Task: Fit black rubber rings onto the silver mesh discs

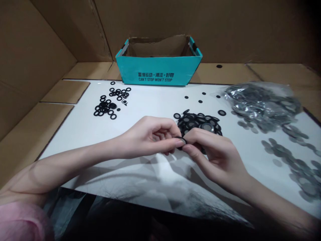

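While the left hand (147, 135) and right hand (218, 155) pinch a black-rimmed disc (184, 141), the far teal box (157, 67) says "CAN'T STOP WON'T STOP" below Chinese characters.

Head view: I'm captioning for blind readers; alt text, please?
A left hand holds a black-rimmed disc, right fingers at its edge, above a white table. Nearby: heaped similar discs, black rings, grey discs, a plastic bag, a teal box.

A creased pink sleeve (22, 221) tops the left arm (32, 175), with bare forearm (100, 149) and bare left hand (145, 135).
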Tool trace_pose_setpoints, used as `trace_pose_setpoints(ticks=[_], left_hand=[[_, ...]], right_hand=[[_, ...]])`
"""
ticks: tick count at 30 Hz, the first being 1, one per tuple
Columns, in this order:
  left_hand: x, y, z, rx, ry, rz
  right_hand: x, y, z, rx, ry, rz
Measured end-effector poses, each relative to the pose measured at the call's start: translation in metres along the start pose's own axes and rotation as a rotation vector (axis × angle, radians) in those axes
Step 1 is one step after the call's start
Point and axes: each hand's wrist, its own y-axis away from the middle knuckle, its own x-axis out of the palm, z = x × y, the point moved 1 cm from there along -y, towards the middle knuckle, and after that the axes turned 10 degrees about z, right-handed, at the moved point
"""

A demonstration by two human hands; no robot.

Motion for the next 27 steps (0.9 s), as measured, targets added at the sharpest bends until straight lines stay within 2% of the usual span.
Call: trace_pose_setpoints(ticks=[8,16,20,27], left_hand=[[0.0023,0.0013,-0.0041,0.001,-0.030,-0.035],[-0.0058,0.0032,-0.0054,-0.087,0.075,0.134],[-0.0050,0.0023,-0.0077,-0.078,0.109,0.113],[-0.0052,0.0031,-0.0087,-0.095,0.037,0.101]], right_hand=[[-0.0031,-0.0006,-0.0001,0.005,-0.129,0.003],[0.0001,0.0008,0.0008,-0.040,-0.127,-0.044],[-0.0004,0.0005,0.0017,-0.061,-0.109,-0.062],[0.0012,0.0003,0.0047,-0.072,-0.086,-0.075]])
